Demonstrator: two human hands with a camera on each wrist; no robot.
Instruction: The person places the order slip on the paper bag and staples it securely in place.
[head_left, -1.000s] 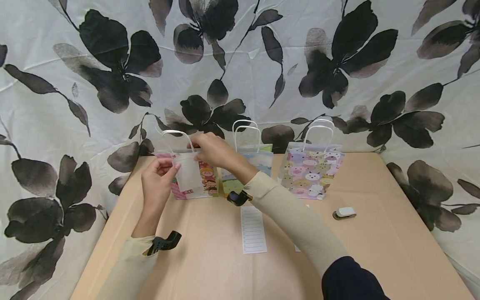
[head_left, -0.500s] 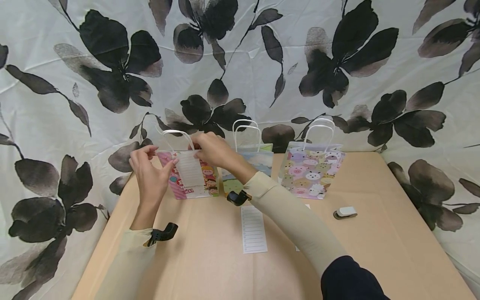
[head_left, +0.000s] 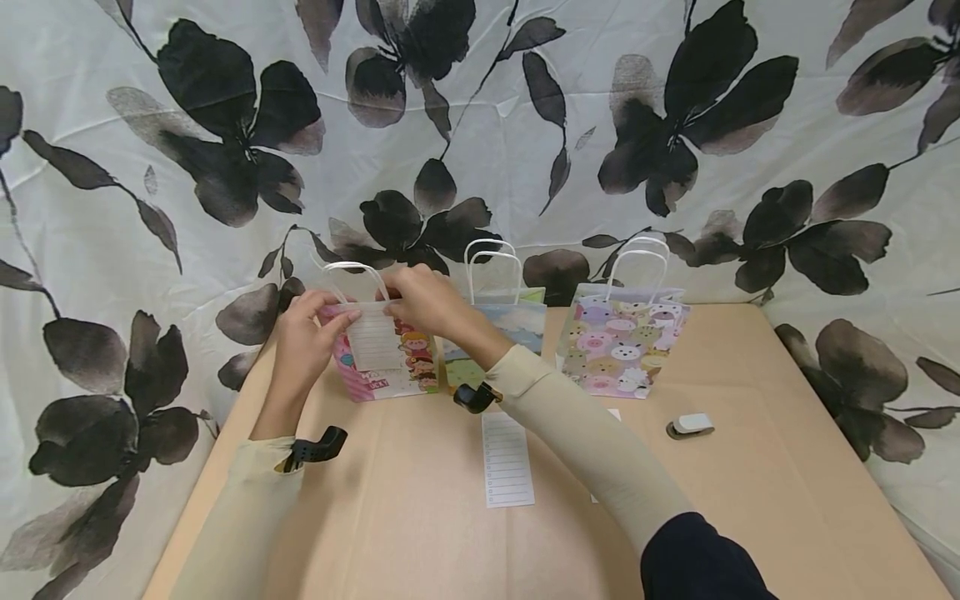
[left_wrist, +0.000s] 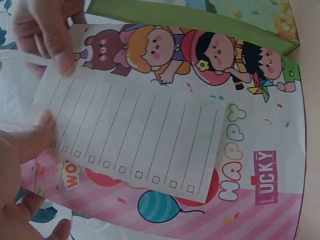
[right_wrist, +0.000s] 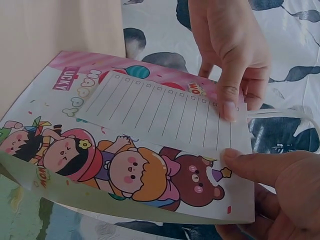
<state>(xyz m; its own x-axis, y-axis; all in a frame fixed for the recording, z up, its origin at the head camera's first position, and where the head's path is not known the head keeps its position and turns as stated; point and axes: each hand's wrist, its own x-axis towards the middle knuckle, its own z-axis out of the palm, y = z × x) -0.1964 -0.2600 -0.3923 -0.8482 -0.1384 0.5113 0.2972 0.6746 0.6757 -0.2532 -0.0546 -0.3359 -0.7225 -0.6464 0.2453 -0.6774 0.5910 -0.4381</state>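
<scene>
A pink and white paper gift bag point(head_left: 360, 385) with cartoon children stands at the left of the table, its white handles upright. Against its front, near the top rim, lies a white checklist sheet point(left_wrist: 135, 135), slightly slanted. My left hand point(head_left: 300, 346) pinches the bag's left top edge, thumb on the sheet and fingers behind the bag's panel. At the sheet's other upper corner, my right hand point(head_left: 431, 304) pinches sheet and rim, its thumb in front. Those fingers point(right_wrist: 267, 200) reach behind the panel and are partly hidden.
A blue and green gift bag point(head_left: 517, 321) stands beside it, partly behind my right arm. Farther right are an animal-print gift bag point(head_left: 622, 346) and a small stapler point(head_left: 689, 426). Another checklist sheet point(head_left: 507, 458) lies in front; one more is mostly hidden under the arm.
My left hand first let go of the sheet and moved left, then came back to grip the bag's edge and sheet. The sheet now sits slightly higher; my right hand stayed put.
</scene>
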